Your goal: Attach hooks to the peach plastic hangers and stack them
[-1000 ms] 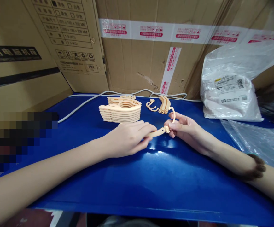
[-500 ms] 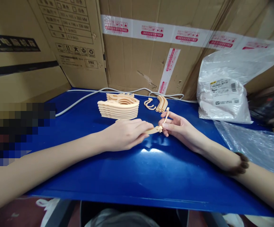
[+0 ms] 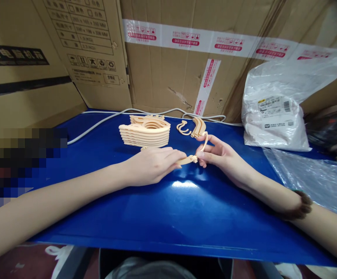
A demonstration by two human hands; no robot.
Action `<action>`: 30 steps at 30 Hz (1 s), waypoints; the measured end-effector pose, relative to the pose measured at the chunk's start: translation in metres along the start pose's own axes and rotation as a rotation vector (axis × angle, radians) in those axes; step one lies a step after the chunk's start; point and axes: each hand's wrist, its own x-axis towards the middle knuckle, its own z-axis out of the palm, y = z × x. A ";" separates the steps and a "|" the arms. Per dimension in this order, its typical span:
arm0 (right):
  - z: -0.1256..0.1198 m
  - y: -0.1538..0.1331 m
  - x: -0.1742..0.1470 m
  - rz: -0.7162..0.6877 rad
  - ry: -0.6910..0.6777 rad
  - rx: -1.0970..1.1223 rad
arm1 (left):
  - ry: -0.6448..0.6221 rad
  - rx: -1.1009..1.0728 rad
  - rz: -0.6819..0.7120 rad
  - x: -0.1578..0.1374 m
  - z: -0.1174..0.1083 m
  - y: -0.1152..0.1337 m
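My left hand (image 3: 153,166) is closed over a cream plastic hanger arm (image 3: 186,160), and most of that piece is hidden under the palm. Between the thumb and fingers of my right hand (image 3: 215,154) is a curved cream hanger hook (image 3: 205,142), its base meeting the end of the hanger arm. Whether the two pieces are locked together I cannot tell. Behind my left hand sits a neat stack of cream hangers (image 3: 144,135). Several loose hooks (image 3: 182,127) and a small pile of hanger arms (image 3: 198,128) lie beyond my right hand.
A white cable (image 3: 104,119) runs along the back of the blue table (image 3: 168,221). Cardboard boxes (image 3: 168,73) wall off the rear and left. On the right stand a white plastic parcel bag (image 3: 273,124) and a flat clear plastic sheet (image 3: 316,178).
The hook in my right hand has turned slightly, showing more of its curve. Both hands stay nearly in place, and the whole view has shifted a little.
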 end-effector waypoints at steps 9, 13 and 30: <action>0.000 0.001 0.002 -0.006 0.007 -0.050 | 0.003 -0.031 0.006 0.001 0.003 -0.002; 0.001 0.002 0.003 0.002 0.008 -0.070 | -0.014 -0.041 -0.005 0.000 0.003 -0.002; 0.001 0.004 0.002 0.006 0.022 -0.072 | -0.104 0.134 0.044 0.005 -0.008 -0.002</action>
